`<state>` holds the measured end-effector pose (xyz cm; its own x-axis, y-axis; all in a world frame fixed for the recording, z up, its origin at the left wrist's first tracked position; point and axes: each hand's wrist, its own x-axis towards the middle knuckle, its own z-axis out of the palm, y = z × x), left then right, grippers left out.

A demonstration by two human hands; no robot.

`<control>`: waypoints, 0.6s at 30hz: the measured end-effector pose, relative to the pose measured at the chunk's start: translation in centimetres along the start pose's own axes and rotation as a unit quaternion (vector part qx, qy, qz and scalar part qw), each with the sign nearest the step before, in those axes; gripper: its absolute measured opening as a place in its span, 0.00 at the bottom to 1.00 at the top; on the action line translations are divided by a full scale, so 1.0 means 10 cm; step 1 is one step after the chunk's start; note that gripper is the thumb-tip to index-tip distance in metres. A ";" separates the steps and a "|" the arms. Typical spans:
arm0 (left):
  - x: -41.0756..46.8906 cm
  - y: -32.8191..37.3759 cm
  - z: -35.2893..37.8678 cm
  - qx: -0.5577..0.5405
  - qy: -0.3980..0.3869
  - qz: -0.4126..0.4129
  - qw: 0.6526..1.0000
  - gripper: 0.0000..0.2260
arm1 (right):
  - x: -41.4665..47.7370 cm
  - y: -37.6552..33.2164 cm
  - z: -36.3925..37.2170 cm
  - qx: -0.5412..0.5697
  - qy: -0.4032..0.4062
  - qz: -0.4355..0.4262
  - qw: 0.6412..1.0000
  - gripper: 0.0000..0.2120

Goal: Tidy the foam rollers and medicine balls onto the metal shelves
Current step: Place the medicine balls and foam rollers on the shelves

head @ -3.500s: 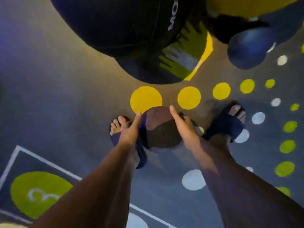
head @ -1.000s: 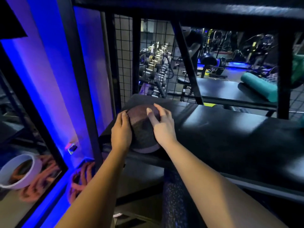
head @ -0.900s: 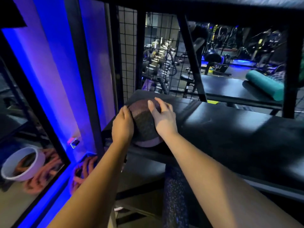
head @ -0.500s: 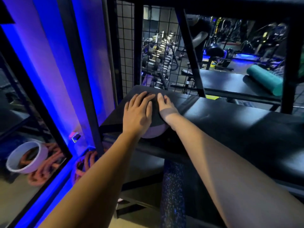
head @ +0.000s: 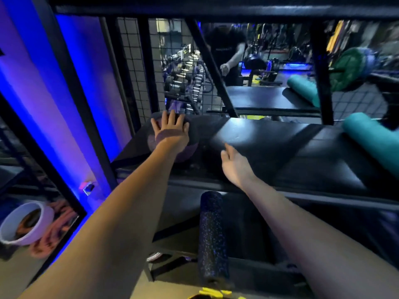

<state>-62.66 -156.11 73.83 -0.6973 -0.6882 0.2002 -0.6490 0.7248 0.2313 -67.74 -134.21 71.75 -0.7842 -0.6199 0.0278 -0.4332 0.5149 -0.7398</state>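
This looks like the end of placing 1 ball. The round, dark grey-and-purple rubber medicine ball [head: 191, 146] sits at the left end of the black metal shelf [head: 269, 143], close to the wire mesh panel [head: 133, 61]. The left hand [head: 171, 133] lies flat on top of it with fingers spread, not gripping. The right hand [head: 235, 167] is apart from the ball, loosely open and empty. Next, I think, the left hand must lift gently so the ball does not roll. The ball's surface looks matte, in 2 tones.
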 end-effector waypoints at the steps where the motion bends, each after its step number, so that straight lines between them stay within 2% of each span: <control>1: -0.04 0.03 -0.03 0.007 0.008 0.008 1.000 0.25 | -0.09 0.08 -0.07 -0.005 0.011 -0.010 1.000 0.23; 3: -0.23 0.10 -0.07 -0.024 0.116 0.037 0.992 0.24 | -0.23 0.28 -0.19 -0.028 0.050 -0.030 0.998 0.23; 5: -0.60 0.19 -0.07 -0.113 0.260 0.041 0.958 0.22 | -0.33 0.47 -0.27 -0.073 0.098 -0.054 0.991 0.22; 7: -1.07 0.30 0.06 -0.229 0.336 0.052 0.912 0.23 | -0.43 0.64 -0.27 -0.105 0.155 -0.105 0.977 0.18; 8: -1.32 0.35 0.16 -0.283 0.343 0.049 0.894 0.22 | -0.51 0.71 -0.24 -0.100 0.183 -0.132 0.969 0.14; 10: -1.82 0.37 0.52 -0.359 0.309 0.000 0.881 0.18 | -0.72 0.89 -0.10 -0.065 0.195 -0.168 0.964 0.09; 14: -2.93 0.22 1.50 -0.358 0.174 -0.128 0.908 0.12 | -1.33 1.45 0.53 0.003 0.093 -0.195 0.976 0.07; 16: -3.56 0.10 2.06 -0.334 0.054 -0.203 0.919 0.09 | -1.69 1.91 0.95 -0.023 0.007 -0.136 0.990 0.08; 18: -4.19 0.02 2.58 -0.331 -0.063 -0.309 0.889 0.10 | -2.04 2.39 1.36 -0.103 -0.079 -0.049 0.990 0.09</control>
<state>-41.41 -126.32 40.94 -0.3250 -0.9099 -0.2579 -0.6272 0.0033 0.7788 -56.09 -117.28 44.37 -0.6623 -0.7489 -0.0244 -0.5981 0.5480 -0.5848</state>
